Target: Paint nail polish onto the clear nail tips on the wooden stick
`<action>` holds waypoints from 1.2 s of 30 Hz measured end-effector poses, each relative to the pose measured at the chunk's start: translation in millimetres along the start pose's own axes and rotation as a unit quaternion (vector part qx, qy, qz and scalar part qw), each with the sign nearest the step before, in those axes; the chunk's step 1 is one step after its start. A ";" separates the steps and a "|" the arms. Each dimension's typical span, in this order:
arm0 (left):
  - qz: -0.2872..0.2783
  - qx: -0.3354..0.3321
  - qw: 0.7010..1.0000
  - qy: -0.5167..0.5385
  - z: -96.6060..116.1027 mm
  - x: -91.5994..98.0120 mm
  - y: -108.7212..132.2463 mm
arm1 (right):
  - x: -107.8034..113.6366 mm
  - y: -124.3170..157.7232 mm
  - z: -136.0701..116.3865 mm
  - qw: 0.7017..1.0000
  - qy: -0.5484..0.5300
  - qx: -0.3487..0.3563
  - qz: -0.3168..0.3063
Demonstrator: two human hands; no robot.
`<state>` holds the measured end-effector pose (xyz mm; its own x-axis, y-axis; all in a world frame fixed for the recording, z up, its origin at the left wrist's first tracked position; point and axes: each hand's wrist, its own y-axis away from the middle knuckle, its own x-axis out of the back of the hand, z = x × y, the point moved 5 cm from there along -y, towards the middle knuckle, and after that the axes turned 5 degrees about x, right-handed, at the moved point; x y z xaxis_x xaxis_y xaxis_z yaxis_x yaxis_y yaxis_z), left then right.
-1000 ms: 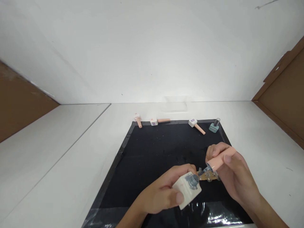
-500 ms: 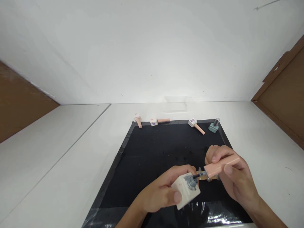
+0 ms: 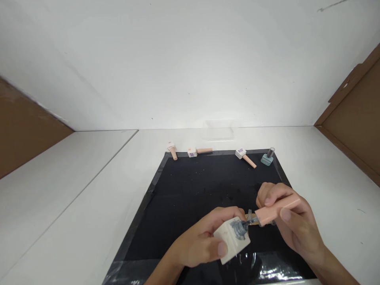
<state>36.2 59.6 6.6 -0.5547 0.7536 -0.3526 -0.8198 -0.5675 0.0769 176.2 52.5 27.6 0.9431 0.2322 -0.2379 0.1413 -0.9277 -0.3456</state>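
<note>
My left hand (image 3: 203, 243) is closed around a white nail polish bottle (image 3: 230, 247), tilted with its neck toward the right. Dark grey polish smears the shoulder and neck of the bottle. In my right hand (image 3: 299, 227), pinched between thumb and fingers, is a peach nail polish cap (image 3: 276, 209) with its brush (image 3: 249, 222) pointing left. The brush tip meets the bottle's neck; whether it is inside cannot be made out. Just behind the brush, a tan strip with clear pieces (image 3: 251, 215) shows between the hands, partly hidden by the cap.
Along the back edge of the black mat (image 3: 190, 190) lie several peach-capped white bottles, one at the left (image 3: 172, 150). A teal bottle with a dark cap (image 3: 267, 158) sits at the back right. Behind stands a clear tray (image 3: 219, 130). Brown cardboard (image 3: 356, 118) borders the right.
Both hands have barely moved. The bottle has shifted very slightly left and down, and the brush sits at a slightly different angle against its neck.
</note>
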 end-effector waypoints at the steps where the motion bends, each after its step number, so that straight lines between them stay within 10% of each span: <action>1: 0.002 0.002 1.000 -0.005 -0.5 0.5 0.2 | 0.2 -0.2 -0.3 1.000 0.003 0.003 0.000; 36: 0.072 -0.142 0.981 -0.113 0.8 3.5 0.0 | -1.7 -3.0 -6.6 0.996 0.062 0.048 0.049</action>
<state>34.1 62.5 6.1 -0.7059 0.6944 -0.1395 -0.6751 -0.7192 -0.1642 176.1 53.0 35.1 0.9817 0.0984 -0.1629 0.0226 -0.9104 -0.4131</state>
